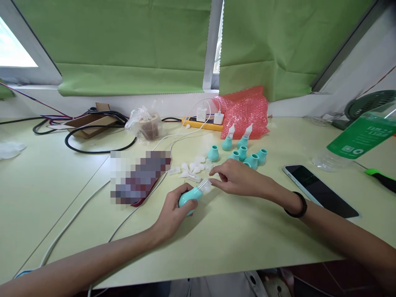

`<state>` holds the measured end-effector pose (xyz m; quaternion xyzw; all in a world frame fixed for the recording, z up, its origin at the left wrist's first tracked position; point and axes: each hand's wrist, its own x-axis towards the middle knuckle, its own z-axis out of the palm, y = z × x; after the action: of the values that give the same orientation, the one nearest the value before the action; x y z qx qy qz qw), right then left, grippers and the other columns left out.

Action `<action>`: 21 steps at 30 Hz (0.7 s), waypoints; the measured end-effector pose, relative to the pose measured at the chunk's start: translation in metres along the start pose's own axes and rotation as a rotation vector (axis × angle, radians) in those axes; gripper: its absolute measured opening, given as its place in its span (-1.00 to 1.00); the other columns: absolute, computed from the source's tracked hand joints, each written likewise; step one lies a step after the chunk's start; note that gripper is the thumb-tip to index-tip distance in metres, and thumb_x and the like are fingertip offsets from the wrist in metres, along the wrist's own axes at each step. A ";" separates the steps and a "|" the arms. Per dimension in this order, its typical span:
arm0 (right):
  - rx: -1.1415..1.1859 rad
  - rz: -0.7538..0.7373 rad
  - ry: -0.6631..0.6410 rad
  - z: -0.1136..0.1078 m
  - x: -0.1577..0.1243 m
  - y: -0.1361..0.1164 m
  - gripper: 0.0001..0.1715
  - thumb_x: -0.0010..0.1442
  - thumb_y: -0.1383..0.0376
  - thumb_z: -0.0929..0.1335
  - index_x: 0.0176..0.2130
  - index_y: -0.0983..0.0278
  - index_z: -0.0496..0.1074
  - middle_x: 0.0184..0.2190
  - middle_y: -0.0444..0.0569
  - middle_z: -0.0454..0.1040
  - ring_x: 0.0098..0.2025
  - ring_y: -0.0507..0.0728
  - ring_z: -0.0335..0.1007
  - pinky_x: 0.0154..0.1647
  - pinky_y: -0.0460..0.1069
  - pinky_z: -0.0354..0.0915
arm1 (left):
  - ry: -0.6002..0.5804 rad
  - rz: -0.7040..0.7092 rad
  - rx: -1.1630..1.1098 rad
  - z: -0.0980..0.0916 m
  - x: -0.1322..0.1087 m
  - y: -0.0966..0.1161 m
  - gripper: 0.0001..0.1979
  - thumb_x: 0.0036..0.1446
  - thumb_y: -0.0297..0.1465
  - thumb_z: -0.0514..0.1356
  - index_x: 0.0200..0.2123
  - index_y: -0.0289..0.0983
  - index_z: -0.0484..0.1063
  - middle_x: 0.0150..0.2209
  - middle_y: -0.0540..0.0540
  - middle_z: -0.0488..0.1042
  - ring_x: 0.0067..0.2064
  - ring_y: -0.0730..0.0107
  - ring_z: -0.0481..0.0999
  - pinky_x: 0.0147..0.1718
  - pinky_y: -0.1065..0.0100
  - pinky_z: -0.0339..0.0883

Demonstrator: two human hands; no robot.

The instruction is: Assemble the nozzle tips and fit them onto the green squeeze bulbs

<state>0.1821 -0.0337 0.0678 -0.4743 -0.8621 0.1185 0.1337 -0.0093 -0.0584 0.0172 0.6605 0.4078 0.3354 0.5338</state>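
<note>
My left hand [177, 204] is wrapped round a teal squeeze bulb [189, 198] with a clear tube fitted in its neck, held tilted up to the right. Beside the tube's end [205, 185] is my right hand [236, 177], index finger and thumb apart, the thumb close to or touching the tube. I see nothing held in it. Small white and clear plastic tips [193, 167] lie loose just beyond my hands. Several more teal bulbs [253, 160] stand behind my right hand, partly hidden by it. Two teal bulbs [227, 143] carry white pointed nozzles.
At right lie a phone [321, 192] and a tilted bottle with a green label [361, 136]. A blurred-out red-edged object [144, 177] is at left, near white cables. Behind are a power strip [202, 123], pink bubble wrap [244, 113], tape roll [149, 126] and cardboard box [89, 123].
</note>
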 end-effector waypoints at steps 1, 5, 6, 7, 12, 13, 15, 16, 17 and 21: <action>-0.038 -0.017 -0.034 0.001 0.000 0.000 -0.63 0.13 0.21 0.18 -0.50 0.35 0.41 -0.73 -0.16 0.18 -0.64 -0.06 0.03 -0.56 -0.09 -0.03 | -0.013 -0.010 -0.017 0.000 0.000 0.000 -0.97 -0.12 -0.46 0.02 -0.51 -0.30 0.19 -0.60 0.07 0.19 -0.56 0.52 0.20 -0.59 0.49 0.11; -0.117 0.000 -0.084 0.009 0.002 0.002 -0.62 0.14 0.26 0.13 -0.54 0.34 0.37 -0.70 -0.12 0.20 -0.62 -0.03 0.03 -0.56 -0.08 -0.06 | -0.013 -0.014 0.021 0.000 -0.002 0.001 -0.92 -0.09 -0.39 0.07 -0.50 -0.30 0.22 -0.61 0.09 0.17 -0.60 0.57 0.13 -0.64 0.52 0.01; -0.154 0.017 -0.086 0.012 0.002 0.004 -0.69 0.10 0.27 0.16 -0.51 0.34 0.37 -0.68 -0.10 0.23 -0.60 -0.02 0.07 -0.56 -0.08 -0.07 | -0.003 -0.013 0.039 0.000 -0.002 0.001 -0.88 -0.06 -0.35 0.08 -0.50 -0.30 0.23 -0.61 0.09 0.17 -0.59 0.57 0.12 -0.64 0.52 0.01; -0.195 0.028 -0.092 0.016 0.003 0.006 -0.74 0.06 0.28 0.19 -0.49 0.35 0.37 -0.65 -0.07 0.27 -0.57 0.00 0.10 -0.56 -0.08 -0.08 | 0.004 -0.012 0.055 0.001 -0.002 0.002 -0.84 -0.04 -0.31 0.08 -0.50 -0.31 0.24 -0.61 0.09 0.16 -0.59 0.57 0.12 -0.63 0.51 0.01; -0.258 0.022 -0.090 0.020 0.003 0.013 -0.88 -0.07 0.38 0.24 -0.46 0.35 0.35 -0.55 -0.03 0.34 -0.49 0.05 0.20 -0.54 -0.08 -0.05 | -0.036 0.038 0.155 0.001 -0.002 0.003 -0.75 0.01 -0.24 0.07 -0.54 -0.32 0.26 -0.63 0.09 0.15 -0.56 0.56 0.13 -0.60 0.50 0.01; -0.225 0.024 -0.070 0.016 0.003 0.013 -0.87 -0.09 0.38 0.25 -0.44 0.34 0.35 -0.57 -0.05 0.34 -0.49 0.05 0.20 -0.54 -0.08 -0.02 | -0.048 0.049 0.171 0.000 -0.002 0.004 -0.74 0.01 -0.24 0.07 -0.56 -0.32 0.26 -0.63 0.08 0.15 -0.56 0.55 0.14 -0.60 0.50 0.01; -0.121 0.026 -0.029 0.003 0.002 0.010 -0.88 -0.09 0.37 0.27 -0.43 0.32 0.34 -0.61 -0.12 0.30 -0.52 0.01 0.19 -0.53 -0.10 0.02 | -0.071 0.050 0.170 0.000 -0.002 0.004 -0.72 0.02 -0.23 0.07 -0.57 -0.32 0.25 -0.63 0.07 0.17 -0.56 0.54 0.16 -0.59 0.49 0.03; -0.046 0.022 -0.021 -0.004 0.001 0.009 -0.91 -0.07 0.36 0.28 -0.43 0.32 0.33 -0.63 -0.15 0.28 -0.55 -0.01 0.17 -0.54 -0.11 0.04 | -0.082 0.043 0.155 0.000 -0.002 0.004 -0.72 0.02 -0.23 0.07 -0.56 -0.33 0.26 -0.62 0.06 0.19 -0.56 0.54 0.18 -0.59 0.49 0.05; 0.050 0.014 -0.034 -0.011 0.000 0.008 -0.92 -0.04 0.34 0.27 -0.43 0.31 0.32 -0.64 -0.17 0.26 -0.56 -0.03 0.17 -0.55 -0.12 0.06 | -0.089 0.034 0.138 0.000 -0.002 0.004 -0.73 0.02 -0.23 0.07 -0.54 -0.33 0.27 -0.61 0.05 0.21 -0.56 0.53 0.20 -0.58 0.49 0.07; 0.526 -0.037 -0.249 -0.030 -0.002 0.008 -0.85 0.06 0.26 0.26 -0.33 0.29 0.24 -0.56 -0.15 0.34 -0.58 -0.07 0.21 -0.61 -0.16 0.14 | -0.042 0.023 0.094 0.000 -0.003 0.003 -0.76 -0.01 -0.25 0.11 -0.43 -0.34 0.34 -0.58 0.03 0.27 -0.55 0.52 0.25 -0.56 0.48 0.13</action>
<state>0.2001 -0.0288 0.0930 -0.3893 -0.8201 0.3926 0.1474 -0.0102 -0.0611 0.0198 0.6963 0.4042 0.3081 0.5068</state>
